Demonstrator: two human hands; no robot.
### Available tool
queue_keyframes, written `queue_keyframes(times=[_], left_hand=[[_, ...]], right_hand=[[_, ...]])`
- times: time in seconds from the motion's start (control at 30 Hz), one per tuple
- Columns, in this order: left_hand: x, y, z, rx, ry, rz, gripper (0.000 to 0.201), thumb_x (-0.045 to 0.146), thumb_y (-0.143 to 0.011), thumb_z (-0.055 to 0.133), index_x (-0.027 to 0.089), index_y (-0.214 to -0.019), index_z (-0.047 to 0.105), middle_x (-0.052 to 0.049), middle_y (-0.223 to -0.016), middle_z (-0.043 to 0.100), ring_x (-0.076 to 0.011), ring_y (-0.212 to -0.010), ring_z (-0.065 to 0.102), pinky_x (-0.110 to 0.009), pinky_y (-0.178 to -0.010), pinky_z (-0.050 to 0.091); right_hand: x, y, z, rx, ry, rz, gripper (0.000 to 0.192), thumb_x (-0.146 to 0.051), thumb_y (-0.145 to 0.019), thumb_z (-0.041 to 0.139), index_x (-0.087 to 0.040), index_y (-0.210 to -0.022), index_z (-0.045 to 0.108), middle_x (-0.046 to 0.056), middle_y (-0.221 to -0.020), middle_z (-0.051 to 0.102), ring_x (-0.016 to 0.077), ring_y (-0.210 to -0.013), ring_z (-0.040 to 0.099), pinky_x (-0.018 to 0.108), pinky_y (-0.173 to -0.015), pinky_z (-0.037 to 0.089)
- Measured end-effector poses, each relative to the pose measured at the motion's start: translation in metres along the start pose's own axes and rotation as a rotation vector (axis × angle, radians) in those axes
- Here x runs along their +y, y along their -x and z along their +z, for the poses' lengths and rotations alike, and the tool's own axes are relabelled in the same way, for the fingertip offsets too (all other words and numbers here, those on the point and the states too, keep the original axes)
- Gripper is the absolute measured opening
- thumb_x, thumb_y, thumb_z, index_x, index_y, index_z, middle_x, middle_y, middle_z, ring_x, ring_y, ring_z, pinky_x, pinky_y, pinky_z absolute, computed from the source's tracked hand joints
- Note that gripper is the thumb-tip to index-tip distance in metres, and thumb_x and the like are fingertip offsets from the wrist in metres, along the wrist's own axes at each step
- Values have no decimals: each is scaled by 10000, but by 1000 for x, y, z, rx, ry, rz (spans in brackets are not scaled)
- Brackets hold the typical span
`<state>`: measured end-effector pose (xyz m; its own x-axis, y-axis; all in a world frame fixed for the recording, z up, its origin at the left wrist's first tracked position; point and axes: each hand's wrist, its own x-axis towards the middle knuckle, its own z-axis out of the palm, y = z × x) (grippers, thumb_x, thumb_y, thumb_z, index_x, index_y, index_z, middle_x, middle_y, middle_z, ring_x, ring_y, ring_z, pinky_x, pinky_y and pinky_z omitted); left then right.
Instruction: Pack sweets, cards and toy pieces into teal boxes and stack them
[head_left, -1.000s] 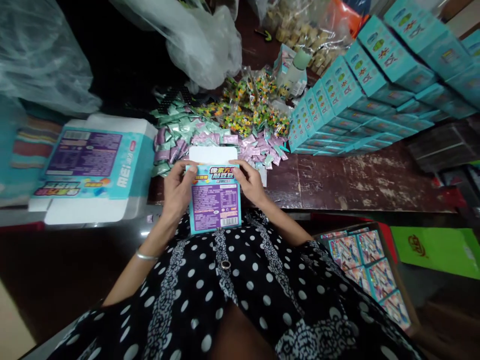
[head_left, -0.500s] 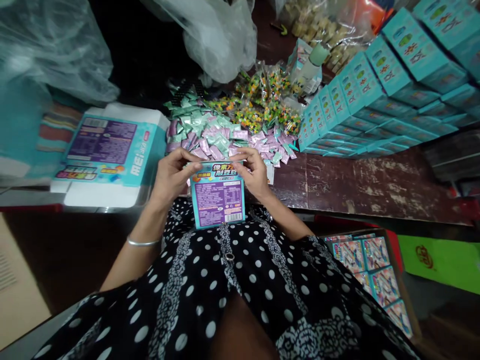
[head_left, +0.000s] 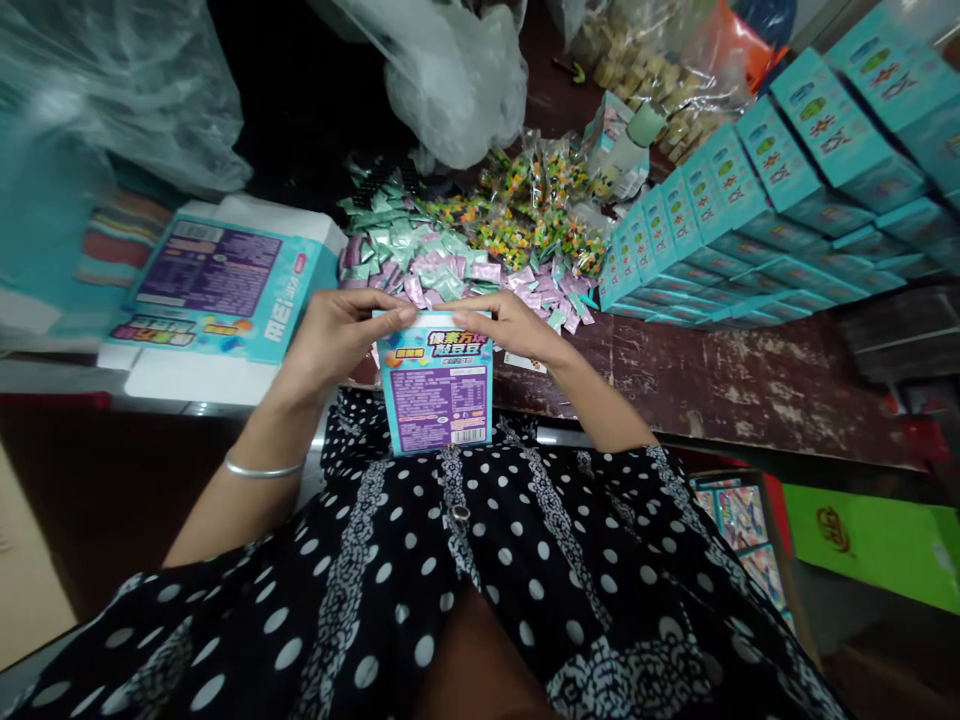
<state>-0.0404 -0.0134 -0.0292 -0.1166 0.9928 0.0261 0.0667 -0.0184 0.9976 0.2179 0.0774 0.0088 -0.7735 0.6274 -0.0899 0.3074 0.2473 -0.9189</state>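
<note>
A small flat teal and purple box with printed text and a barcode is held upright against my lap. My left hand pinches its top left edge, thumb in front and fingers behind. On the top right edge my right hand presses with its thumb, the other fingers closed behind. A white strip runs along the box's top between the two thumbs. Just beyond my hands lies a pile of small pink and green sachets. Clear bags of colourful beads or candies rest behind them.
On the left lies a larger flattened teal carton with white flaps. Stacked teal boxes line the right of the dark worn table. Below right stand a carton of small packs and a green panel. Plastic bags hang above.
Both thumbs have moved inward along the box's top edge, and a white strip now shows there. My right forearm has swung outward slightly. The view has shifted a little.
</note>
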Motion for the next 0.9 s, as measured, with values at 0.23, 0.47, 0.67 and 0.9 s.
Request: queue_keyframes(times=[0.23, 0.47, 0.67, 0.9], left_hand=[[-9, 15, -2, -60, 15, 49, 430, 648, -952, 862, 220, -979, 888, -82, -935, 814, -274, -938, 790, -382, -759, 686], [-36, 40, 9, -68, 82, 102, 410, 602, -839, 966, 291, -1088, 872, -84, -1116, 834, -273, -1006, 771, -408, -888, 676], [2, 12, 35, -99, 66, 232, 432, 645, -886, 913, 253, -1040, 816, -74, -1006, 785, -257, -889, 724, -368, -765, 624], [51, -44, 29, -162, -140, 438, 488, 667, -1011, 753, 413, -1428, 758, -42, -1294, 818, -334, -1080, 775, -416, -794, 648]], right_hand=[[-3, 16, 5, -16, 53, -21, 686, -803, -1113, 508, -289, -1412, 849, 51, -1406, 829, 240, -1310, 756, 411, -1171, 560], [11, 38, 14, -21, 195, -121, 645, -762, -1159, 429, -366, -1537, 771, 44, -1560, 757, 248, -1404, 712, 448, -1225, 535], [-36, 36, -29, 2, 438, -225, 484, -683, -1112, 637, -293, -1269, 878, 60, -1279, 843, 246, -1183, 748, 426, -1112, 552], [-120, 60, -76, -63, 562, -307, 376, -368, -1206, 518, -321, -1476, 774, 33, -1510, 762, 192, -1344, 696, 327, -1180, 511]])
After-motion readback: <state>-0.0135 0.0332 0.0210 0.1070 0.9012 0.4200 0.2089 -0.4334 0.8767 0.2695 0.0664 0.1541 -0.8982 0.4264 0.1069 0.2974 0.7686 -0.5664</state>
